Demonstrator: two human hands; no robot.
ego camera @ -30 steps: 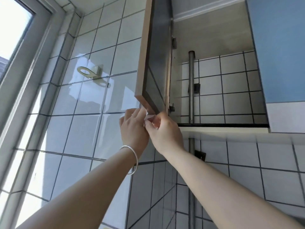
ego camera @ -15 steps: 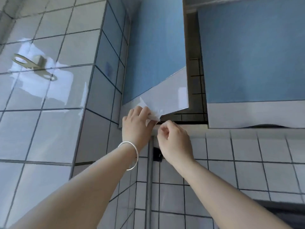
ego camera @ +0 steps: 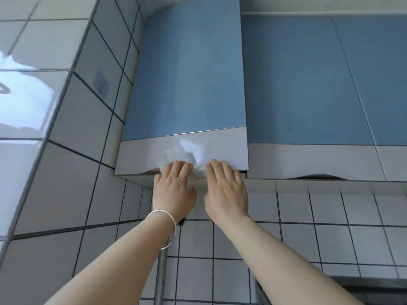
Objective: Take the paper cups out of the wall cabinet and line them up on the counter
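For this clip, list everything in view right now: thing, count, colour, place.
cabinet door: one, blue with a pale lower band, upper centre, almost shut
neighbouring cabinet doors: at least two, same colours, upper right, shut
white tissue: one, crumpled, pressed against the pale band under the fingers
wall tiles: many, white with dark grout, left and below
metal pipe: one, grey, vertical, lower centre
paper cups: none visible
bracelet: one, silver, left wrist
left hand: flat on the door's bottom edge
right hand: flat beside it

Cabinet door [ego camera: 187, 80] blue, pale grey bottom band; wall tiles [ego camera: 330, 216] white, dark grout; bracelet [ego camera: 164, 219] silver.
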